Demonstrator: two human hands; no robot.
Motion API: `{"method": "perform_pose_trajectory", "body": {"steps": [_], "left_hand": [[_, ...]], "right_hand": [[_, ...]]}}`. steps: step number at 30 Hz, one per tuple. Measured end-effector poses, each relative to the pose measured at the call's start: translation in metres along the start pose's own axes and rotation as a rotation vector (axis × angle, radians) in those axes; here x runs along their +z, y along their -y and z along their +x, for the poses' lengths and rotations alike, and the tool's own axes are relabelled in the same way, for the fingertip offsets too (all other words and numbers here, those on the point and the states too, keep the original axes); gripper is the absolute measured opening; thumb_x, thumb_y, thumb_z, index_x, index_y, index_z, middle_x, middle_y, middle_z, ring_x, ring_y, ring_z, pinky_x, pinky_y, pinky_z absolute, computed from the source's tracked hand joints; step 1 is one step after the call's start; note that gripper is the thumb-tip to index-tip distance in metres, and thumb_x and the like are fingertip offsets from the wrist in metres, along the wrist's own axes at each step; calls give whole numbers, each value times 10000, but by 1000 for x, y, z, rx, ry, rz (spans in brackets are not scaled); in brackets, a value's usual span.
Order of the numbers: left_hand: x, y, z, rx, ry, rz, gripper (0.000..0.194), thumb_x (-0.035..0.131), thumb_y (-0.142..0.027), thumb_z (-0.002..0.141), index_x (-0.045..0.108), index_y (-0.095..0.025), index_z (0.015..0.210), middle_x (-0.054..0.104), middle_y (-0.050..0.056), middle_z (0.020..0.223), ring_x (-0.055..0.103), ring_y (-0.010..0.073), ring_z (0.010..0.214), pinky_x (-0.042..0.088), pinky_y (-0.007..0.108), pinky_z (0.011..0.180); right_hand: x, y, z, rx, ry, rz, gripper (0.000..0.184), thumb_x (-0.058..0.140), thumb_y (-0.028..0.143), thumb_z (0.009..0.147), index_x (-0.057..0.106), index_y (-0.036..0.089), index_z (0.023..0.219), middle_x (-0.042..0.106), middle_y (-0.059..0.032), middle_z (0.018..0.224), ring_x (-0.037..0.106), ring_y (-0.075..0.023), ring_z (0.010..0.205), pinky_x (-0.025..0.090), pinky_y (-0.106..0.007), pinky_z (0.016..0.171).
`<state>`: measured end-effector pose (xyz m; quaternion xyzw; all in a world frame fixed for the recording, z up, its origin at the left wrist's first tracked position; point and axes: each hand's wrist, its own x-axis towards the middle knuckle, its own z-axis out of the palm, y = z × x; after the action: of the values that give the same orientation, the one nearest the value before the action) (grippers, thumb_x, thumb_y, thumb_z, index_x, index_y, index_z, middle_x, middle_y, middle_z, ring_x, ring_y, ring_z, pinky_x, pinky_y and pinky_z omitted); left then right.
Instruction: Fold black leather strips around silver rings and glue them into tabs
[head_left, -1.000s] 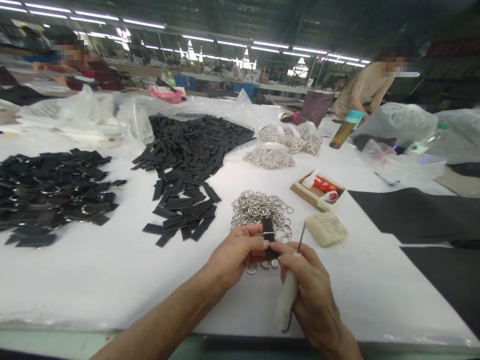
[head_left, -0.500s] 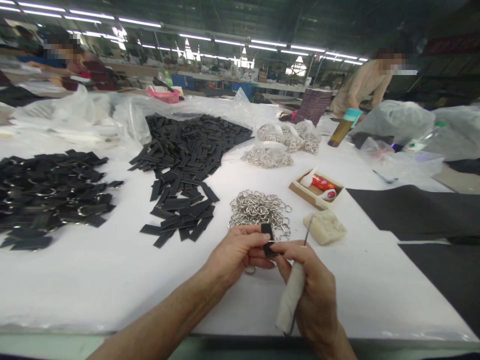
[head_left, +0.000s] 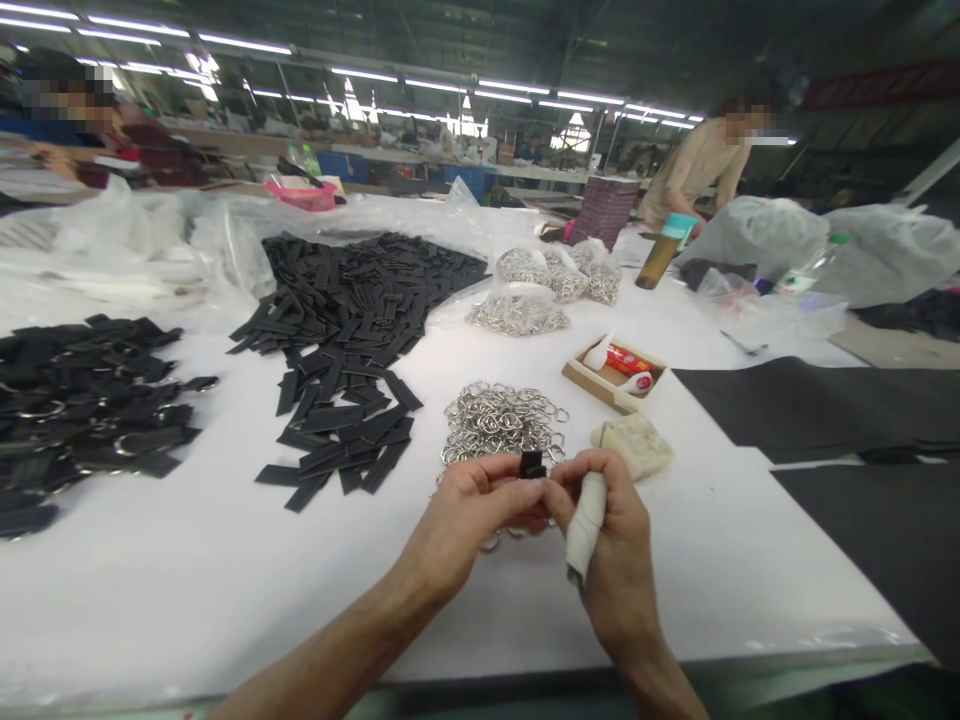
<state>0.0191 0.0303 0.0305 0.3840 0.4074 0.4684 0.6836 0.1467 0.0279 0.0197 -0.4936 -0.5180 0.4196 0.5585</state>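
My left hand (head_left: 480,510) pinches a short black strap piece (head_left: 531,464), which stands up between thumb and fingers and looks folded over. Against its lower right side press the fingertips of my right hand (head_left: 619,540). That same hand also grips an awl-like tool by its pale, cloth-wrapped handle (head_left: 586,528); its metal shaft is out of sight behind the fingers. Just beyond both hands lies a heap of silver metal rings (head_left: 499,420). Whether a ring sits in the folded strap is hidden by my fingers.
Loose black straps (head_left: 352,300) spread over the white table (head_left: 262,590); straps with rings (head_left: 82,400) are piled left. Bagged rings (head_left: 517,312), a small box (head_left: 600,390) with tubes, a pale waxy block (head_left: 636,447) and black sheets (head_left: 862,530) lie right. Two people work beyond.
The strap, flat and upright before, now looks folded and shorter. My right hand has closed in on it, and the tool has turned so its shaft no longer shows. The view has shifted right.
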Motion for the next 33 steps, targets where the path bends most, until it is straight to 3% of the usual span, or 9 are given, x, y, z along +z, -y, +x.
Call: {"method": "perform_pose_trajectory", "body": {"steps": [6,13,20,33], "left_hand": [[7,-7,-1,-57,-98,78,112,668,-237,728,642,-128,719,705,43,701,641,145,628,504,262,652],[6,-6,0,-57,-117,74,115,666,-240,728,646,-127,728,707,50,665,664,166,638,535,279,649],[5,-6,-2,-48,-56,104,131,604,-240,772,655,-120,762,685,49,656,666,171,642,534,282,651],[8,-7,-3,-72,-114,186,104,582,-221,747,636,-142,705,641,28,568,622,151,536,481,236,527]], "right_hand": [[1,3,2,8,-4,50,166,653,233,753,488,213,755,539,60,667,508,-85,554,449,-192,518],[-1,1,2,12,-19,54,158,659,215,739,502,209,736,549,51,648,501,-92,544,435,-194,497],[1,-3,-4,36,-27,142,132,656,228,756,533,220,803,542,51,659,517,-94,541,445,-196,487],[5,-8,-4,54,-16,168,127,643,207,769,527,218,820,533,38,690,513,-92,551,435,-185,456]]}}
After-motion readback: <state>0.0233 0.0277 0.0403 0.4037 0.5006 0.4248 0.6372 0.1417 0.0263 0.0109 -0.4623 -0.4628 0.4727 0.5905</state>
